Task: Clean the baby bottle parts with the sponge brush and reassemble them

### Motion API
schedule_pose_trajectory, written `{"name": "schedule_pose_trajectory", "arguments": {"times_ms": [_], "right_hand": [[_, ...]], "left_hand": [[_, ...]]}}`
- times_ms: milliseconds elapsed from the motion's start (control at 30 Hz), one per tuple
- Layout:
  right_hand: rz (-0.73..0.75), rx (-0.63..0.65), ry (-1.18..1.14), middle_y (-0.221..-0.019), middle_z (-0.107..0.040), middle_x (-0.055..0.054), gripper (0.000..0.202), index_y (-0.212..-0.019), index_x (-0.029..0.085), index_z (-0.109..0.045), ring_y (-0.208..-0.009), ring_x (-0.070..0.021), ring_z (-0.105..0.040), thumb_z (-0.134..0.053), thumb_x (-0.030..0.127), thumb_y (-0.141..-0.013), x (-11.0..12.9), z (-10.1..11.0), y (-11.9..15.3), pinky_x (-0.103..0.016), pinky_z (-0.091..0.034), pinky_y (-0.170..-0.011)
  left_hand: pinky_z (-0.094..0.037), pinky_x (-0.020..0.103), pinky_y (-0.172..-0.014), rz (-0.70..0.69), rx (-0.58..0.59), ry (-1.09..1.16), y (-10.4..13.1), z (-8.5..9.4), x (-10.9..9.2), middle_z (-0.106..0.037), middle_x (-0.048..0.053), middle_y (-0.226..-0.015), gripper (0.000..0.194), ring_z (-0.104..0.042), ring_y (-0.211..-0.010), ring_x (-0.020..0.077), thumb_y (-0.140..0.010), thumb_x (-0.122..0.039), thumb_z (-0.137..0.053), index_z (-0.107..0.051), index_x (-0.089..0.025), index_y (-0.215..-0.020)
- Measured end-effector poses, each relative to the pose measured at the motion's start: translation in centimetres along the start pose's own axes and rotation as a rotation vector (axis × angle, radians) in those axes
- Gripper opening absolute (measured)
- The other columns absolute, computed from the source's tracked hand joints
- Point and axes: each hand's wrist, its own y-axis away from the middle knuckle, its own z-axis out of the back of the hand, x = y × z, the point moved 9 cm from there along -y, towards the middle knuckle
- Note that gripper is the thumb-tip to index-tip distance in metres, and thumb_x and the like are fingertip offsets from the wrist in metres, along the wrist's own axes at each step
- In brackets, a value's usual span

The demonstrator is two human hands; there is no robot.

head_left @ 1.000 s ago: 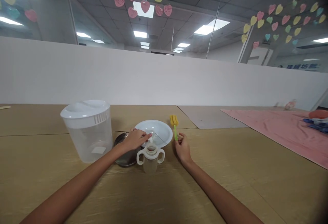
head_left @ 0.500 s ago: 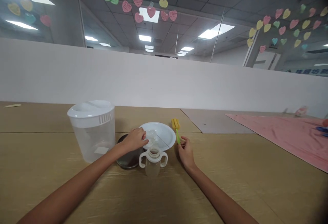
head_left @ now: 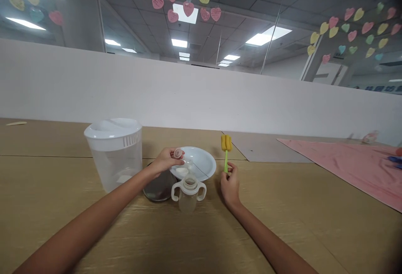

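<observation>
My left hand (head_left: 165, 160) pinches a small translucent bottle nipple (head_left: 178, 153), its round open end showing, over the left rim of a white bowl (head_left: 205, 163). Inside the bowl lie a clear dome-like cap and a white piece (head_left: 181, 171). My right hand (head_left: 230, 184) grips the green handle of a sponge bottle brush (head_left: 226, 143), its yellow head pointing up, right of the bowl. Between both hands and nearer to me stands an uncapped baby bottle (head_left: 188, 201) with two white side handles. A dark round tray (head_left: 159, 187) lies partly hidden under my left wrist.
Left of the tray stands a tall clear bucket (head_left: 116, 163) with a white lid. A pink cloth (head_left: 342, 161) covers the table's right part, and a grey sheet (head_left: 264, 148) lies at the back. A low white wall (head_left: 176, 94) closes off the far edge.
My left hand has lifted the bottle nipple from the bowl and turned its open end into view. My right hand has raised the bottle brush and shifted it slightly right.
</observation>
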Motion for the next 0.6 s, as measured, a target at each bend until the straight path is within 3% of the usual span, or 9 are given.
{"name": "schedule_pose_trajectory", "arguments": {"times_ms": [100, 267, 433, 533, 600], "right_hand": [[0.071, 0.008, 0.057, -0.090, -0.056, -0.007, 0.041, -0.115, 0.015, -0.044, -0.071, -0.0183, -0.055, -0.039, 0.021, -0.074, 1.7, 0.1, 0.6, -0.031, -0.042, -0.064], [0.281, 0.068, 0.093, -0.105, -0.056, -0.009, 0.033, -0.115, 0.018, -0.045, -0.094, -0.0209, -0.054, -0.034, 0.024, -0.084, 4.7, -0.2, 2.0, -0.034, -0.043, -0.077], [0.455, 0.117, 0.111, -0.099, -0.057, -0.008, 0.026, -0.110, 0.019, -0.049, -0.091, -0.0183, -0.055, -0.034, 0.025, -0.090, 6.6, -0.7, 3.0, -0.032, -0.045, -0.077], [0.555, 0.139, 0.088, -0.095, -0.060, -0.008, 0.023, -0.105, 0.018, -0.052, -0.088, -0.0173, -0.057, -0.036, 0.022, -0.089, 7.2, -1.0, 3.5, -0.030, -0.046, -0.075], [0.596, 0.192, 0.083, -0.093, -0.063, -0.008, 0.024, -0.105, 0.018, -0.054, -0.085, -0.0173, -0.059, -0.037, 0.022, -0.089, 7.3, -1.6, 3.8, -0.030, -0.047, -0.074]], "left_hand": [[-0.043, 0.026, -0.072, 0.029, -0.015, 0.191, 0.1, -0.2, 0.2, -0.065, 0.005, -0.082, 0.039, -0.058, -0.079, 0.0167, -0.050, -0.023, -0.076, -0.065, -0.011, -0.085], [-0.043, 0.027, -0.077, 0.014, -0.085, 0.351, -0.1, -0.1, 0.5, -0.067, 0.009, -0.094, 0.039, -0.058, -0.085, 0.0170, -0.060, -0.036, -0.073, -0.068, -0.012, -0.090], [-0.045, 0.027, -0.080, -0.003, -0.090, 0.468, -0.3, 0.1, 0.0, -0.061, 0.009, -0.112, 0.039, -0.059, -0.085, 0.0148, -0.065, -0.037, -0.071, -0.068, -0.016, -0.097], [-0.045, 0.024, -0.072, -0.040, -0.105, 0.326, 0.1, 0.5, -1.1, -0.065, 0.006, -0.093, 0.036, -0.057, -0.074, 0.0124, -0.068, -0.041, -0.065, -0.068, -0.015, -0.093], [-0.043, 0.022, -0.065, -0.117, -0.089, 0.145, 0.5, 0.5, -2.5, -0.064, 0.003, -0.074, 0.033, -0.054, -0.067, 0.0122, -0.071, -0.043, -0.060, -0.068, -0.013, -0.080]]}}
